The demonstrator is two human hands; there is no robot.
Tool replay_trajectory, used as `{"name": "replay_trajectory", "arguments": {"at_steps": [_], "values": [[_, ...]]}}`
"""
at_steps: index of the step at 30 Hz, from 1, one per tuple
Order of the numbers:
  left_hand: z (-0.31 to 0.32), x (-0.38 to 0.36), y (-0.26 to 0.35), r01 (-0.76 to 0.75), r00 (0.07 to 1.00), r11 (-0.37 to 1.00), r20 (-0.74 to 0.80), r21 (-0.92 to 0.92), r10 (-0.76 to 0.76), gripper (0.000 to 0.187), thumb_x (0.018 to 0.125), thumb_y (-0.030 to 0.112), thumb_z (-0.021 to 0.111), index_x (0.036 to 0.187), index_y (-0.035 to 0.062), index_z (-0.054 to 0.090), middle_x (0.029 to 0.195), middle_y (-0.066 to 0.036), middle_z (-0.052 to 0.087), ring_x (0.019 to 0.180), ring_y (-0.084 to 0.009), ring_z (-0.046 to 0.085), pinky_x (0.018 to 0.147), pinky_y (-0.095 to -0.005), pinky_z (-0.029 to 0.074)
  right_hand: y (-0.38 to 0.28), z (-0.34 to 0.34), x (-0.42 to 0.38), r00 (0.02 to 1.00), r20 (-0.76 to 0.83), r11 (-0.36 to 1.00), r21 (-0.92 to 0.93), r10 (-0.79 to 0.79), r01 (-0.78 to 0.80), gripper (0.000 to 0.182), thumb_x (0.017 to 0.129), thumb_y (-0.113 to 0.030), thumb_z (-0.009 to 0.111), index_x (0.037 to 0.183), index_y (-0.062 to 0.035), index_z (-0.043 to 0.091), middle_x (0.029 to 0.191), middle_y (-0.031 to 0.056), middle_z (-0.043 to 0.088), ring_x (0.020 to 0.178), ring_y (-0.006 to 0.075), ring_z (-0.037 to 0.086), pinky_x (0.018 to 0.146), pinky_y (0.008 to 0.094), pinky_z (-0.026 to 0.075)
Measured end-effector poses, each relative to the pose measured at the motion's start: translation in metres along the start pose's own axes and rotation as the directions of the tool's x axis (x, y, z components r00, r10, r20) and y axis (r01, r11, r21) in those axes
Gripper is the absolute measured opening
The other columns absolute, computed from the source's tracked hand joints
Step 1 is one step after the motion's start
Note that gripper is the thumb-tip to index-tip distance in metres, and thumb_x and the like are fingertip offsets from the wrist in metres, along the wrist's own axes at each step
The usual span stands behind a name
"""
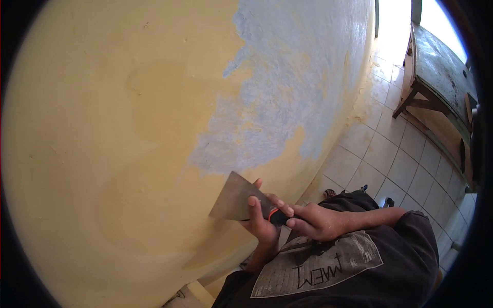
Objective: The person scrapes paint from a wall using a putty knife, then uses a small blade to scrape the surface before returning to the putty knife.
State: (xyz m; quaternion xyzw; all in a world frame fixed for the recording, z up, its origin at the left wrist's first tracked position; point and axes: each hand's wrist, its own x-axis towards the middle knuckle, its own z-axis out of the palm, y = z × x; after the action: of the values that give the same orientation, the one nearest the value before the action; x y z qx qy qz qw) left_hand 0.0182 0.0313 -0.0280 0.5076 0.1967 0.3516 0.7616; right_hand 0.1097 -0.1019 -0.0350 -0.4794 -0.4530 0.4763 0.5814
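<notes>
A wide-bladed putty knife with a black and orange handle is in both hands, in front of the wall. My right hand is closed round the handle. Coming from below, my left hand grips the tool near the base of the blade, its thumb on the near face and a fingertip showing past the far edge. The blade's wide edge points left, toward the yellow wall; whether it touches cannot be told. Just above the blade lies a bluish-grey patch, where the yellow coat is gone.
White floor tiles run along the wall's foot, with pale debris at the edge. A worn wooden table stands at the upper right. A dark shirt with a printed panel covers my body below the hands.
</notes>
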Motion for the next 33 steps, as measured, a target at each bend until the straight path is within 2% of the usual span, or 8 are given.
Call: {"name": "replay_trajectory", "arguments": {"at_steps": [6, 9, 13, 18, 22, 27, 30, 33], "values": [[0.007, 0.002, 0.011, -0.063, 0.997, 0.998, -0.032, 0.03, 0.064, 0.049, 0.105, 0.033, 0.04, 0.134, -0.0059, 0.037, 0.067, -0.013, 0.058, 0.041, -0.0236, 0.055, 0.042, -0.0346, 0.051, -0.02, -0.004, 0.004, 0.999, -0.015, 0.998, -0.048, -0.043, 0.042, 0.035, 0.104, -0.029, 0.044, 0.121, 0.0017, 0.047, 0.075, 0.0222, 0.061, 0.072, 0.0391, 0.064, 0.065, 0.043, 0.048], [0.002, 0.0, -0.005, -0.02, 0.999, 1.0, -0.031, 0.009, 0.021, 0.048, 0.105, 0.033, 0.039, 0.133, -0.0057, 0.038, 0.066, -0.012, 0.057, 0.041, -0.0237, 0.055, 0.042, -0.0343, 0.052, -0.012, -0.009, -0.005, 0.999, -0.005, 0.998, -0.041, 0.039, -0.04, 0.034, 0.104, -0.029, 0.046, 0.119, 0.0014, 0.048, 0.076, 0.0227, 0.061, 0.073, 0.0393, 0.064, 0.065, 0.044, 0.048], [0.002, -0.001, 0.006, -0.087, 0.996, 0.996, 0.007, 0.014, 0.087, 0.048, 0.105, 0.033, 0.038, 0.133, -0.0051, 0.038, 0.067, -0.013, 0.058, 0.042, -0.0235, 0.055, 0.043, -0.0353, 0.052, -0.018, -0.003, 0.001, 0.999, -0.008, 0.993, -0.105, 0.051, -0.051, 0.034, 0.103, -0.029, 0.046, 0.118, 0.0012, 0.049, 0.075, 0.0235, 0.061, 0.073, 0.041, 0.064, 0.065, 0.0448, 0.049], [-0.002, -0.001, -0.011, -0.094, 0.995, 0.994, 0.038, 0.056, 0.092, 0.048, 0.106, 0.033, 0.036, 0.135, -0.0049, 0.035, 0.068, -0.012, 0.059, 0.041, -0.0221, 0.055, 0.042, -0.0337, 0.051, -0.013, -0.008, -0.006, 0.998, -0.049, 0.998, -0.052, -0.039, 0.037, 0.034, 0.103, -0.03, 0.046, 0.117, 0.0014, 0.049, 0.074, 0.0257, 0.061, 0.073, 0.0447, 0.063, 0.063, 0.047, 0.049], [0.005, 0.0, 0.003, -0.122, 0.992, 0.992, -0.016, -0.028, 0.122, 0.047, 0.106, 0.032, 0.036, 0.136, -0.0049, 0.035, 0.068, -0.012, 0.059, 0.04, -0.0221, 0.055, 0.041, -0.0331, 0.051, -0.022, -0.004, 0.0, 0.998, -0.012, 0.99, -0.127, 0.063, -0.064, 0.035, 0.103, -0.03, 0.047, 0.116, 0.002, 0.049, 0.075, 0.0259, 0.062, 0.072, 0.0442, 0.064, 0.063, 0.0471, 0.049], [0.0, 0.0, -0.003, -0.121, 0.992, 0.993, 0.018, 0.012, 0.121, 0.048, 0.106, 0.032, 0.037, 0.136, -0.0047, 0.035, 0.069, -0.011, 0.059, 0.04, -0.0205, 0.054, 0.04, -0.031, 0.049, -0.014, -0.007, -0.002, 0.999, -0.033, 0.997, -0.068, -0.034, 0.032, 0.036, 0.103, -0.031, 0.047, 0.116, 0.0024, 0.049, 0.072, 0.0255, 0.061, 0.069, 0.0445, 0.063, 0.06, 0.0476, 0.048], [0.005, 0.001, 0.003, -0.145, 0.989, 0.989, 0.005, -0.012, 0.145, 0.048, 0.105, 0.032, 0.037, 0.136, -0.0047, 0.035, 0.068, -0.011, 0.059, 0.041, -0.0205, 0.055, 0.041, -0.0317, 0.05, -0.028, -0.007, -0.001, 0.998, 0.008, 0.988, -0.142, 0.069, -0.067, 0.036, 0.103, -0.032, 0.047, 0.115, 0.0024, 0.049, 0.074, 0.025, 0.062, 0.071, 0.0439, 0.063, 0.063, 0.0471, 0.048], [0.003, -0.001, 0.011, -0.083, 0.996, 0.994, -0.041, -0.066, 0.081, 0.048, 0.105, 0.032, 0.038, 0.137, -0.0044, 0.035, 0.068, -0.01, 0.059, 0.042, -0.0203, 0.056, 0.041, -0.032, 0.051, -0.029, -0.001, 0.002, 0.992, 0.021, 0.987, -0.107, 0.124, -0.121, 0.037, 0.103, -0.032, 0.047, 0.115, 0.0028, 0.049, 0.077, 0.026, 0.063, 0.075, 0.0436, 0.064, 0.065, 0.0467, 0.049]]}}
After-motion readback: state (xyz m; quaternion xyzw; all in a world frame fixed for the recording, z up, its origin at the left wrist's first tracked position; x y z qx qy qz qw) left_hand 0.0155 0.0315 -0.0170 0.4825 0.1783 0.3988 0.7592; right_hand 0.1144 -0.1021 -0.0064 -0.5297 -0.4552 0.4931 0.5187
